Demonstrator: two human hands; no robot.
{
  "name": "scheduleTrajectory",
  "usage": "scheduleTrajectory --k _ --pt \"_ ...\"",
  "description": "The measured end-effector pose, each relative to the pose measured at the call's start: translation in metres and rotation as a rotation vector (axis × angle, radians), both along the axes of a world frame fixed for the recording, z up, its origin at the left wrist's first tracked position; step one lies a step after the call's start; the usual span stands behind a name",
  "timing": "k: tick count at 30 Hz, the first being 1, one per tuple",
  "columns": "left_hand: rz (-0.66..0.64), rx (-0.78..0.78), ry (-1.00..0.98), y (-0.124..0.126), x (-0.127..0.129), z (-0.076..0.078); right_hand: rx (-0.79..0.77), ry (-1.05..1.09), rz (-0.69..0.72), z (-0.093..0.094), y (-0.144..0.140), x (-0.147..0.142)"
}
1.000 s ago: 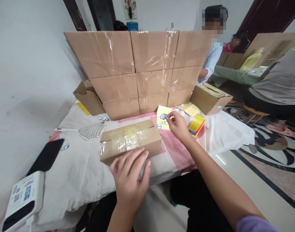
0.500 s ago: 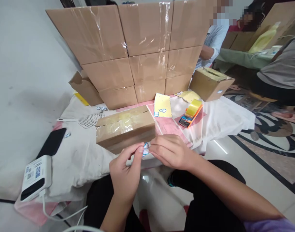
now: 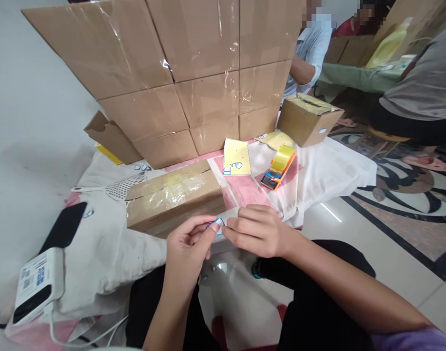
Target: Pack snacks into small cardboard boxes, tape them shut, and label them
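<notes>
My left hand (image 3: 188, 248) and my right hand (image 3: 257, 230) meet just in front of a taped cardboard box (image 3: 173, 197) lying on the cloth-covered surface. Between their fingertips they pinch a small blue-and-white sticker (image 3: 216, 225). Behind the box lies a yellow sticker sheet (image 3: 236, 157) with a few stickers left on it. An orange tape dispenser (image 3: 279, 166) with a yellowish roll rests to its right.
A wall of stacked taped cartons (image 3: 179, 73) stands at the back. A smaller box (image 3: 308, 119) sits at right, a white perforated scoop (image 3: 115, 187), a black phone (image 3: 64, 228) and a white label printer (image 3: 38, 282) at left. Other people sit at the far right.
My right hand came back from the sticker sheet, and my left hand left the box top; both now hold a small sticker together. The view tilted downward.
</notes>
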State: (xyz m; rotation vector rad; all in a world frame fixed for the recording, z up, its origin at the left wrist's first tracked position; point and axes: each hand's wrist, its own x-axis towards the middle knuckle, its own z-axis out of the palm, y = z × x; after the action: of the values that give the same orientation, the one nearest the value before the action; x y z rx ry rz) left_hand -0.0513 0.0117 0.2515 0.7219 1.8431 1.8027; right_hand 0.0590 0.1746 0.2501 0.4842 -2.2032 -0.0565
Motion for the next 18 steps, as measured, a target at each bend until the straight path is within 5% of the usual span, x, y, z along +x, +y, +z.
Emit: scheduleTrajectory --k 14,18 --pt "-0.011 -0.054 -0.082 0.026 0.007 -0.013 -0.016 -0.013 -0.004 -0.011 0.002 0.023" --pt "0.017 -0.063 -0.039 0.032 0.008 -0.018 -0.141 -0.080 0.008 -0.016 0.002 0.028"
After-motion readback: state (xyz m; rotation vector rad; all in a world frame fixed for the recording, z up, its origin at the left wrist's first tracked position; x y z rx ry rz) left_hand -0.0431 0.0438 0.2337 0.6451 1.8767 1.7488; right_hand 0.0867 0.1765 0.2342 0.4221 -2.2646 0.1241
